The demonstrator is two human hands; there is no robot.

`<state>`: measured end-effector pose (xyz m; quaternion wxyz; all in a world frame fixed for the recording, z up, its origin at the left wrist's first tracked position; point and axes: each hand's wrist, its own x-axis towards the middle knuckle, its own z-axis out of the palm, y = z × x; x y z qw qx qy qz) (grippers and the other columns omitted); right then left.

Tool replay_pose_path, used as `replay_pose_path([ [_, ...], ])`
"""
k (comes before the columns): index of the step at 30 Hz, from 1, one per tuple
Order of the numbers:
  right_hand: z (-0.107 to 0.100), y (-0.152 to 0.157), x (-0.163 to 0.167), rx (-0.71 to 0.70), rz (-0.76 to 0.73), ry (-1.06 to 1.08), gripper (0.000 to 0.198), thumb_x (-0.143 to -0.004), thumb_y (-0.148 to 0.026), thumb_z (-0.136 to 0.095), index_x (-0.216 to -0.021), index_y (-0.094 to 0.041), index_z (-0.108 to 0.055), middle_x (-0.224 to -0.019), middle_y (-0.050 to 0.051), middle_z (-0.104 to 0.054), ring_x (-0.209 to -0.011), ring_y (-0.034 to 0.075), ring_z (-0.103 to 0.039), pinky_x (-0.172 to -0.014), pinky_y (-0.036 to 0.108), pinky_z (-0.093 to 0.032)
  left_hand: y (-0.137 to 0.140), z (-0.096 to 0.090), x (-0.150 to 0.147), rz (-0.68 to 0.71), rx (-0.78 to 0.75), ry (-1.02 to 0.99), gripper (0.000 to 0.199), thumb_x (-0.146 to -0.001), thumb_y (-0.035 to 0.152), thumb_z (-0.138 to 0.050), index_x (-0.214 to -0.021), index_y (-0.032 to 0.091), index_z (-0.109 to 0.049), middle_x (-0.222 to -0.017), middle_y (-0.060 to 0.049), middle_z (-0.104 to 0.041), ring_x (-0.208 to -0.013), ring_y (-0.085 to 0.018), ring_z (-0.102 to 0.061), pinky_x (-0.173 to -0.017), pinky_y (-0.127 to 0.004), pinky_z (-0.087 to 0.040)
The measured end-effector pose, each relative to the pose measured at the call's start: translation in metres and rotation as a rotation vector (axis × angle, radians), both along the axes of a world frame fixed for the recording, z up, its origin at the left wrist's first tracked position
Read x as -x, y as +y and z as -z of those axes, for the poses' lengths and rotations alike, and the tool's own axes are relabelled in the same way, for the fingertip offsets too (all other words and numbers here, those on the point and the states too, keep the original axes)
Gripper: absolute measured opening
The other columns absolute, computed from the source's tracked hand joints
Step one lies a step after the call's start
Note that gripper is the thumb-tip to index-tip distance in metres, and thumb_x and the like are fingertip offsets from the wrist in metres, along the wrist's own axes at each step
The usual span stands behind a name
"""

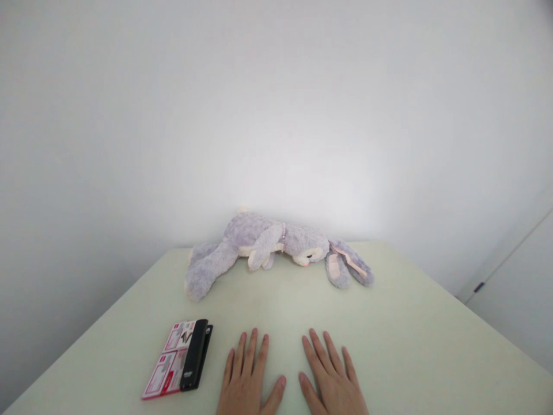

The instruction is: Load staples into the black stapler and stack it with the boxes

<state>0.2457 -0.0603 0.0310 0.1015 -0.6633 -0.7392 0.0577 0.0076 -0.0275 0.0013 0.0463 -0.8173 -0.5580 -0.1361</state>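
My left hand (247, 383) lies flat on the pale green table, palm down with its fingers spread. To its right, my right hand (330, 380) rests the same way, apart from the left and holding nothing. Just left of my left hand is a black stapler (194, 354), which lies along two pink-and-white staple boxes (167, 366). Farther back, a lilac plush rabbit (259, 233) is stretched out on its side, feet to the left and long ears to the right. Neither hand touches any of these things.
The pale table (410, 340) runs back to a plain white wall (276, 115), and the rabbit lies along that far edge. Beyond the table's right side is a white surface with a thin seam and a small dark fitting (479, 287).
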Motion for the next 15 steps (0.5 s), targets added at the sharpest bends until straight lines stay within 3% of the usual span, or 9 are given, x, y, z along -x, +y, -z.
replay_pose_path([
  [6,0.0001,0.0004,0.0003,-0.003,0.005,0.003,0.061,-0.102,-0.063,-0.031,-0.157,-0.038,-0.022,-0.163,-0.005,-0.019,-0.152,0.035,-0.023,-0.119,0.07,-0.028,0.0013,0.0061,0.0008,-0.004,-0.075,0.0,0.074,-0.096,0.067,-0.043,-0.159,0.034,-0.025,-0.166,-0.005,-0.026,-0.151,-0.036,-0.032,-0.116,-0.059,-0.037],
  [15,-0.0026,0.0002,0.0007,0.011,0.003,-0.015,0.061,-0.102,-0.063,-0.031,-0.157,-0.037,-0.023,-0.163,-0.005,-0.019,-0.152,0.036,-0.023,-0.119,0.069,-0.028,-0.0003,-0.0002,0.0013,0.002,-0.035,-0.004,0.073,-0.097,0.066,-0.042,-0.159,0.033,-0.023,-0.166,-0.005,-0.024,-0.152,-0.036,-0.03,-0.118,-0.058,-0.035],
])
